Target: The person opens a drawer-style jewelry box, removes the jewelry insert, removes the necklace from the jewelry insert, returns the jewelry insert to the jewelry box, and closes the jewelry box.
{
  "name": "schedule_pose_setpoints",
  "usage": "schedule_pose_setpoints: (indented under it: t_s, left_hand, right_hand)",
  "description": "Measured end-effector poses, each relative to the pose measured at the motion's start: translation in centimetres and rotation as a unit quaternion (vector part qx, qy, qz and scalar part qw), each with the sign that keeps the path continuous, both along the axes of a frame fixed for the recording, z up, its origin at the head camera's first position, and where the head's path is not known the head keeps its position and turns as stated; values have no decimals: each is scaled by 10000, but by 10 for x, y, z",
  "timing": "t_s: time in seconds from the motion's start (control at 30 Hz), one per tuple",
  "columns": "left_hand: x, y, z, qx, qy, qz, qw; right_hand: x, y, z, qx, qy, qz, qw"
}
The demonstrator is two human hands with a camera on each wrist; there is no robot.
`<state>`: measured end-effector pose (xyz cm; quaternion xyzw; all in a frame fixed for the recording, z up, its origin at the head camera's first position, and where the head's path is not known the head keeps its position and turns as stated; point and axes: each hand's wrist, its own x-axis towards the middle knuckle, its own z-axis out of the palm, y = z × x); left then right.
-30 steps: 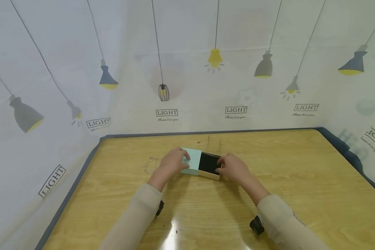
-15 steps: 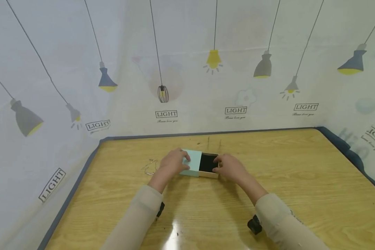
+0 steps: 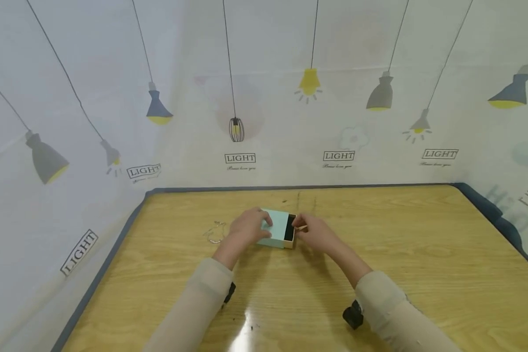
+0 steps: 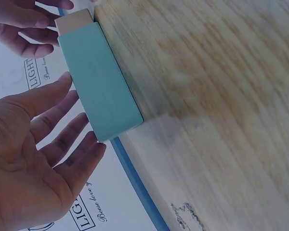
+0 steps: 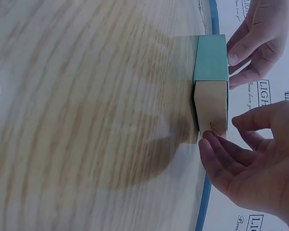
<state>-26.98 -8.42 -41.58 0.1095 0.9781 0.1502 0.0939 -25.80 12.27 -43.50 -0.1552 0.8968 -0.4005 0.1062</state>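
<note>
A small box with a pale teal sleeve [image 3: 277, 224] lies on the table, its drawer tray [image 5: 211, 103] jutting out on the right. A narrow strip of the tray's black inside [image 3: 291, 228] shows in the head view. My left hand [image 3: 246, 229] holds the sleeve at its left part, thumb and fingers bent over it. At the tray's outer end is my right hand [image 3: 319, 234], fingertips touching the end and thumb held apart in the right wrist view.
A thin silvery chain [image 3: 215, 232] lies on the wooden table [image 3: 400, 234] left of the box. Behind stands a pale cloth wall [image 3: 286, 132] printed with lamps. A dark blue edging [image 3: 378, 185] runs along the table's back.
The right hand has moved left and the tray has slid into the sleeve, so much less of its black inside shows. The left hand stays on the sleeve.
</note>
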Motion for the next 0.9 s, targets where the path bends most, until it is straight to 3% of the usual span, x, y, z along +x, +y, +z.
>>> schedule_pose_setpoints:
  t_s: [0.23,0.57,0.7,0.9]
  left_hand:
    - [0,5,2,-37,13,-34,10000]
    - [-1,10,1,-83,40,-105,9999]
    - [-2,8,2,-58,20,-140,9999]
    - [-6,8,7,165,57,-136,9998]
  right_hand:
    - [0,-1,1,-252,-194,-68,9995]
    - [-3,-4,-1,-501,-166,234,9983]
    - [-5,1,4,-295,-8,151,9994]
    - [-9,6,17,566,631,75,9964]
